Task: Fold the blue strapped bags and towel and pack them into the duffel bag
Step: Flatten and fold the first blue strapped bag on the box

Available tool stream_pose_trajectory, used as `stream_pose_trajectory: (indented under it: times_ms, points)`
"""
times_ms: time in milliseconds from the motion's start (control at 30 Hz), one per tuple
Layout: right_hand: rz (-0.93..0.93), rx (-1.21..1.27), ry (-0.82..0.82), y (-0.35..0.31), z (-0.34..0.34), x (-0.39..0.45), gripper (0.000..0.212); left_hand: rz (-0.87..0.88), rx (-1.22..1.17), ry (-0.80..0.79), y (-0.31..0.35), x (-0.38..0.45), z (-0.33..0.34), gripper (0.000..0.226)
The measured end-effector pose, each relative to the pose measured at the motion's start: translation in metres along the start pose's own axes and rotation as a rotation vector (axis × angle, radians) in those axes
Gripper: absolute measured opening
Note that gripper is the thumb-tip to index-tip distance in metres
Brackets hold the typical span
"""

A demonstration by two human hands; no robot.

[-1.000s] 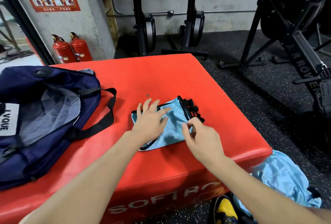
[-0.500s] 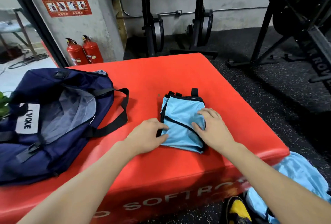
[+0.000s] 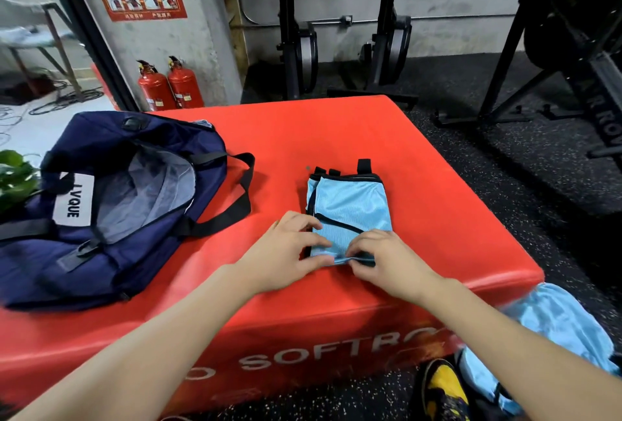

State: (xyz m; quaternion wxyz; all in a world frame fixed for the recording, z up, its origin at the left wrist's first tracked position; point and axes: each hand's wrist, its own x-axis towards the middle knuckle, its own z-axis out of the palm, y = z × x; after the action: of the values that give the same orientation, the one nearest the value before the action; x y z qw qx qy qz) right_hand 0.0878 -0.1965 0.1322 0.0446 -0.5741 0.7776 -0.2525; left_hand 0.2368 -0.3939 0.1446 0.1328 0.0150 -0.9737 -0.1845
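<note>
On the red box [image 3: 420, 158], your left hand [image 3: 286, 252] and right hand [image 3: 387, 259] have slid down to pinch the near edge of the folded blue bag [image 3: 350, 208], so one more fold should make it ready for the open duffel bag [image 3: 111, 205] beside it.

Single head-worn wide-angle view, looking forward and down over the red box [image 3: 336, 137], close above its near edge, wall beyond.
</note>
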Motion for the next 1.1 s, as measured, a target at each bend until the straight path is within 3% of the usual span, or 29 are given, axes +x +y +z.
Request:
stream_pose_trajectory:
  times_ms: [67, 200, 333, 467, 600, 833, 1000, 1100]
  points:
    - [0.072, 0.123, 0.02, -0.001, -0.004, 0.002, 0.011, 0.024, 0.088, -0.018, 0.003, 0.001, 0.003, 0.057]
    - [0.169, 0.26, 0.027, -0.004, -0.016, 0.004, 0.006, 0.022, 0.066, 0.071, 0.004, 0.005, 0.007, 0.027]
    - [0.177, -0.016, -0.071, -0.001, -0.018, -0.006, 0.046, -0.07, -0.099, 0.145, 0.003, 0.011, 0.007, 0.017]
    - [0.263, -0.124, -0.07, 0.009, -0.028, -0.011, 0.036, -0.057, -0.212, 0.125, 0.007, 0.011, 0.002, 0.008]
    - [0.3, 0.149, 0.033, 0.013, -0.049, -0.01, 0.017, -0.111, -0.214, 0.189, 0.013, 0.007, 0.0, 0.02]
    - [0.377, 0.459, 0.106, 0.02, -0.059, 0.001, 0.034, -0.191, -0.39, 0.33, 0.018, 0.014, 0.0, 0.019]
    - [0.46, 0.306, 0.217, 0.027, -0.044, 0.006, 0.011, -0.314, -0.344, 0.36, 0.011, 0.029, 0.007, 0.015]
    - [0.552, 0.101, 0.201, 0.031, -0.037, 0.005, 0.022, -0.391, -0.27, 0.297, 0.006, 0.035, 0.011, 0.033]
